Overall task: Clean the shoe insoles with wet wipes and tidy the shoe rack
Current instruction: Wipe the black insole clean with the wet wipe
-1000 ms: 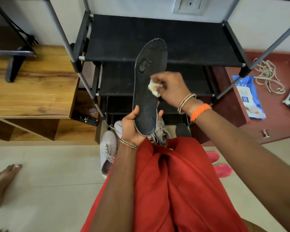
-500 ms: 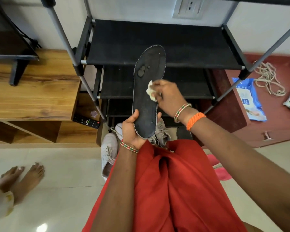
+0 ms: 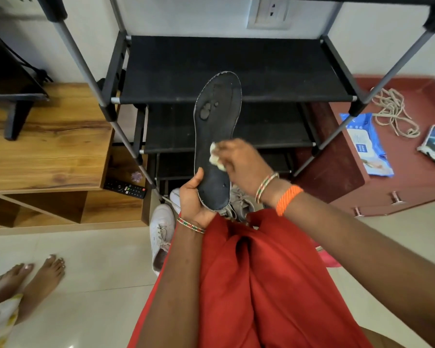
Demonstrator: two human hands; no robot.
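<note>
- Left hand (image 3: 195, 200) is gripping the heel end of one black insole (image 3: 216, 136), thumb lying along its left edge.
- Insole is standing in front of the black shoe rack (image 3: 226, 71), its long axis running up the frame, toe pointing away toward the wall.
- Right hand (image 3: 239, 159) is pinching one crumpled wet wipe (image 3: 215, 159) against the insole's middle.
- One white sneaker (image 3: 161, 234) is lying on the floor below; one blue wipes pack (image 3: 367, 144) is lying far right.
</note>
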